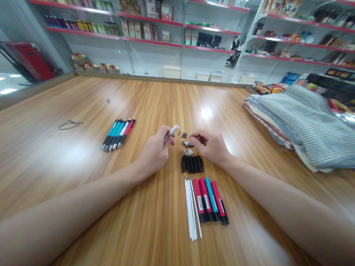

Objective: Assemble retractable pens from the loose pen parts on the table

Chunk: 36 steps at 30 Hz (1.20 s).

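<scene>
My left hand (157, 147) is closed around a white pen barrel (174, 129), its end tilted up. My right hand (210, 146) hovers by the small parts, fingertips pinched together; what they hold, if anything, I cannot make out. Under those fingers lie small springs (184, 135) and silver pen tips (186, 143). Nearer me are small white pieces (188, 152) and a row of black pen grips (192, 164). Closest are white ink refills (191, 210) beside pink barrels (201, 196) and a blue barrel (212, 196). Several whole click pens (117, 134) lie in a row at left.
A thin loop of cord (69, 125) lies at left, with a small object (108, 100) behind it. Folded striped cloths (316, 123) are stacked on the table (122, 210) at right. Stocked shelves (152, 19) stand beyond the table's raised edge.
</scene>
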Motion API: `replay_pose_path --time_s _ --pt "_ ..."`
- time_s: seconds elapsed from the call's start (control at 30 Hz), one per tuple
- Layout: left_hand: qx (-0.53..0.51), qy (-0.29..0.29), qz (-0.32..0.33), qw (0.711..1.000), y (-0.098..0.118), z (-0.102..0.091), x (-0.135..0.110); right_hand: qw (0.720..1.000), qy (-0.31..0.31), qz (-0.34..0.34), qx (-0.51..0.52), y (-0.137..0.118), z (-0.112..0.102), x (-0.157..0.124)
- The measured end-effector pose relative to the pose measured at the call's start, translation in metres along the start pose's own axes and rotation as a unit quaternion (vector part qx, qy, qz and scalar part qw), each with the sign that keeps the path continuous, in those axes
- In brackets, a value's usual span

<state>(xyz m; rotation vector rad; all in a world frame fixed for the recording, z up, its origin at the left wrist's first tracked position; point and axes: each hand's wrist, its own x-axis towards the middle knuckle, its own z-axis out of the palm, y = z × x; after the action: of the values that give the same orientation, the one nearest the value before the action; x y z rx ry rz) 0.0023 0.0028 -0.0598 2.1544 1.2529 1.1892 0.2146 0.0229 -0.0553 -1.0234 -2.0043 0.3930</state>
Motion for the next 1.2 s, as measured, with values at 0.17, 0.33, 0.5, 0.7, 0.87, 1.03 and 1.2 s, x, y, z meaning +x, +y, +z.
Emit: replay_pose_path --time_s 0.17,0.33,0.5,0.7,0.87,1.03,1.2 --pt "-0.111 0.045 -0.026 0.992 -0.005 0.001 0.003 0.997 0.019 0.062 -0.032 0.01 0.001 0.004" --pt "-0.119 0.009 0.05 0.992 0.001 -0.007 0.0 0.997 0.016 0.074 -0.034 0.011 0.001 0.005" --pt "-0.079 -0.176 0.253 0.948 0.014 -0.015 -0.009 0.997 0.007 0.068 -0.033 0.009 0.001 0.005" --pt "-0.024 -0.269 0.353 0.896 0.017 -0.014 -0.012 0.997 0.005 0.064 -0.029 0.011 0.001 0.005" --pt "-0.034 -0.27 0.35 0.897 0.014 -0.012 -0.01 0.998 0.008 0.062 -0.031 0.011 0.001 0.005" --pt "-0.026 -0.269 0.346 0.899 0.014 -0.012 -0.011 0.998 0.009 0.058 -0.035 0.011 0.001 0.005" --pt "-0.013 -0.269 0.352 0.897 0.016 -0.012 -0.011 0.998 0.005 0.059 -0.036 0.013 0.001 0.004"
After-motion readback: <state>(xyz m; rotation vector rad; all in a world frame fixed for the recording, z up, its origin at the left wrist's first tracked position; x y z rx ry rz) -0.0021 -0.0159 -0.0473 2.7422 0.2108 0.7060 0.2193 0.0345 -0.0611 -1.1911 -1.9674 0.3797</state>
